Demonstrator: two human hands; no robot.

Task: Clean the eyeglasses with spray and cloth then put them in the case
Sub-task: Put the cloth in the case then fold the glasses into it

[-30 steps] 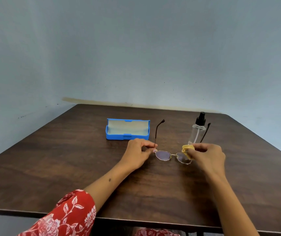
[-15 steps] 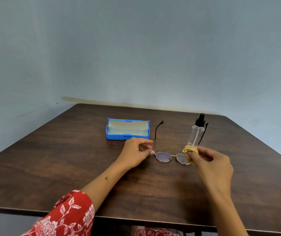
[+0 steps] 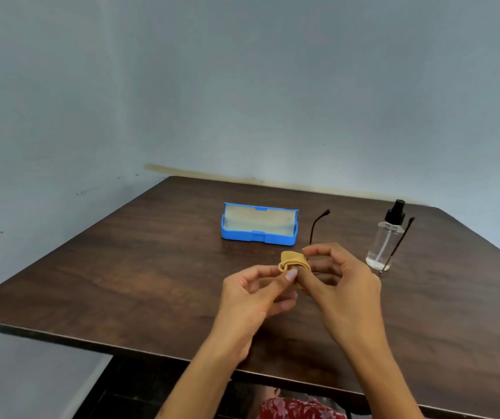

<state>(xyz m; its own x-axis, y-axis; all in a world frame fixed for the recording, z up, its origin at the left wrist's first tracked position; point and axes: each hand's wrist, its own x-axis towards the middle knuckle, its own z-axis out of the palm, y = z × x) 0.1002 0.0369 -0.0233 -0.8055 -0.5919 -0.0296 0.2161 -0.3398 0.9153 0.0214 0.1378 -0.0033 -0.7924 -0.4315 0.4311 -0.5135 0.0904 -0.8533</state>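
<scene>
Left hand [image 3: 254, 294] and right hand [image 3: 338, 282] are now together at the centre of the frame, and both are pinching the yellow cloth [image 3: 293, 261] between them. That's the change I want to flag: a moment ago the left hand was steadying the frame at its hinge while the right rubbed the cloth on a lens, with the hands set apart; now the left has let go of the frame and come across to the cloth. I read this as a re-fold or a re-grip of the cloth, so the wiping is paused, not finished as far as I can judge. Neither hand is spread: the left has thumb and forefinger closed on the near edge of the bunched cloth, the right has its fingertips curled over the far side, other fingers loosely bent. The eyeglasses [image 3: 315, 228] are mostly hidden behind the right hand; I see only the two dark temple arms rising toward the upper right, one crossing in front of the spray bottle [image 3: 384, 243], which stands upright at the right. I cannot tell whether the right hand touches the frame. The blue case [image 3: 259, 234] sits open on the tabletop [image 3: 121, 267], just above and left of the hands, with nothing in it yet.
</scene>
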